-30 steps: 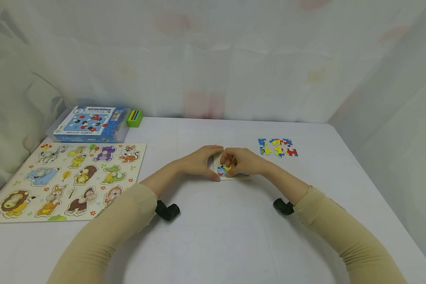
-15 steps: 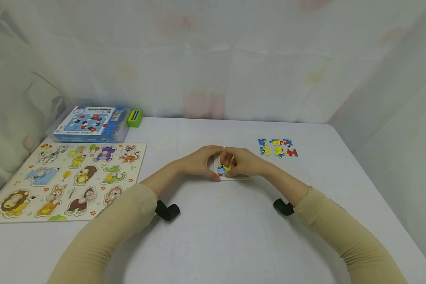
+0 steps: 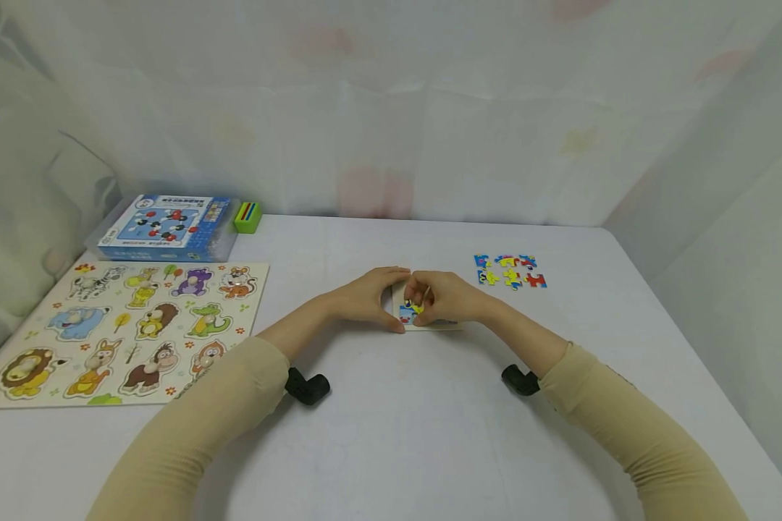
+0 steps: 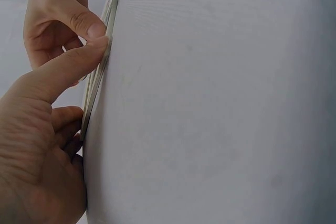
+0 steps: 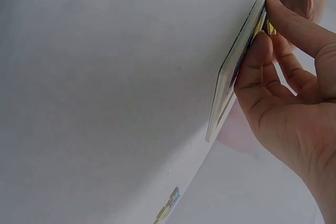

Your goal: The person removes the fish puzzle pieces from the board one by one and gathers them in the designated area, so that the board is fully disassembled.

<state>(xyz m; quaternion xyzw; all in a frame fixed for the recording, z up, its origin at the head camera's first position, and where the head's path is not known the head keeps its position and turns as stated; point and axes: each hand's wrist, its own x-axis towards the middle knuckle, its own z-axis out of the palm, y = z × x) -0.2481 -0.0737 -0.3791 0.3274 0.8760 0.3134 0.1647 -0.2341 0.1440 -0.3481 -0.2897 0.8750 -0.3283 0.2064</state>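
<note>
A small cream-framed jigsaw board (image 3: pixel 443 328) lies on the white table in front of me, with blue and yellow picture parts inside. My left hand (image 3: pixel 365 297) holds it at the left side; in the left wrist view the thumb lies on the board's edge (image 4: pixel 96 85). Over the board, the right hand (image 3: pixel 452 298) pinches a yellow puzzle piece (image 5: pixel 271 27) between thumb and fingers. That hand hides most of the board's inside. Several loose puzzle pieces (image 3: pixel 511 278) in yellow, blue and red lie to the right, beyond the right hand.
A large animal puzzle board (image 3: pixel 120 318) lies on the left. Behind it stands a blue box (image 3: pixel 163 228) with molecule pictures, beside a small green block (image 3: pixel 247 217). Black wrist devices (image 3: pixel 308 387) sit under both forearms. A pale curtain (image 3: pixel 391 108) hangs behind the table.
The right fingers shift very slightly over the board, and the yellow piece beneath them tilts a little. The left hand, the board and the loose pieces stay where they were.
</note>
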